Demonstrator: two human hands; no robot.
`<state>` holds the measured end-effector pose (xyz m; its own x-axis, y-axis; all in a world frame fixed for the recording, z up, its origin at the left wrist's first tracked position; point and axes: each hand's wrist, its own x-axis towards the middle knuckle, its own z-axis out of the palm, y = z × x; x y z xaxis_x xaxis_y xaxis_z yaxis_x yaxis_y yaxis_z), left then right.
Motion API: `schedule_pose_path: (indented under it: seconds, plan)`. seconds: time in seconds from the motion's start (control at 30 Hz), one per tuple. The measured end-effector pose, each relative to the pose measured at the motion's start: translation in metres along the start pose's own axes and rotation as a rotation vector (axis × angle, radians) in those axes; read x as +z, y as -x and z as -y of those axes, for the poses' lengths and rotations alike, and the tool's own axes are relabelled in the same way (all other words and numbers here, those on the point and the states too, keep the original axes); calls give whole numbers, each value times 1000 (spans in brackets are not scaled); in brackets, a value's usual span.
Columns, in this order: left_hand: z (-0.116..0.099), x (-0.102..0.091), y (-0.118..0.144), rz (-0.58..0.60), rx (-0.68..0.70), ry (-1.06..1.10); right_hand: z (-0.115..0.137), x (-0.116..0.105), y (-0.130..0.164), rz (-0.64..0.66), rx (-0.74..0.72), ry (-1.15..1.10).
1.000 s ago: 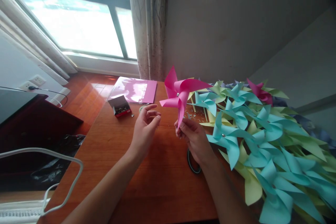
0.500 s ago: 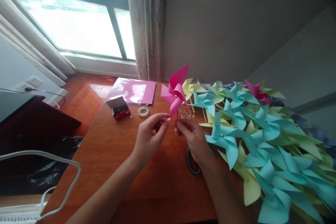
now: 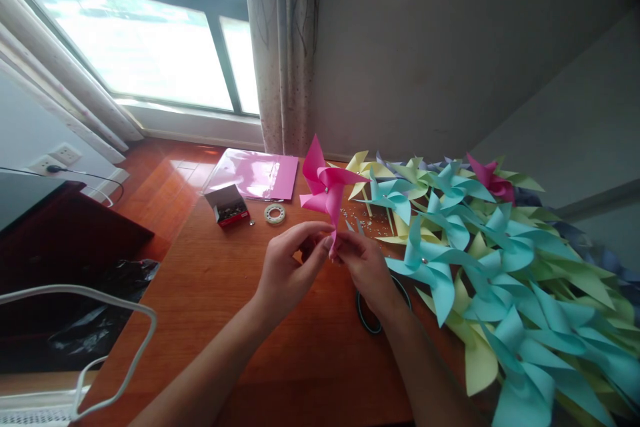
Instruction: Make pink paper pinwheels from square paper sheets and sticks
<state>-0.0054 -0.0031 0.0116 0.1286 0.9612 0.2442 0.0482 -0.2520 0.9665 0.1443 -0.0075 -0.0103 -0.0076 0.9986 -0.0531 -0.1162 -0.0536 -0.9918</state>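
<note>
A pink paper pinwheel [image 3: 324, 188] stands upright above the wooden table [image 3: 280, 340], held by its short stick. My right hand [image 3: 367, 267] pinches the stick at its lower end. My left hand [image 3: 290, 268] has come in from the left and its fingertips meet the same stick beside the right fingers. The stick itself is mostly hidden between the fingers.
A big heap of blue, yellow-green and pink pinwheels [image 3: 495, 267] covers the table's right side. A pink sheet pile [image 3: 255, 175], a small open box of pins [image 3: 227, 205] and a tape roll [image 3: 275, 213] lie at the back left. A dark ring [image 3: 367, 317] lies under my right wrist.
My left hand moved right and closed onto the pinwheel's stick. The pinwheel came lower and its blades turned.
</note>
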Motion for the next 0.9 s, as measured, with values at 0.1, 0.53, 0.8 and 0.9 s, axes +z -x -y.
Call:
schedule_pose_path:
  seconds: [0.1, 0.53, 0.8, 0.9]
  plan:
    - [1, -1, -1, -53, -35, 4, 1, 0, 1, 3, -6, -6]
    - [6, -12, -14, -223, -202, 208, 3, 0, 3, 1, -18, -11]
    - [15, -17, -19, -248, -284, 244, 9, 4, 24, -36, -68, 48]
    - [19, -19, -22, -262, -321, 248, 9, 6, 44, -36, -114, 119]
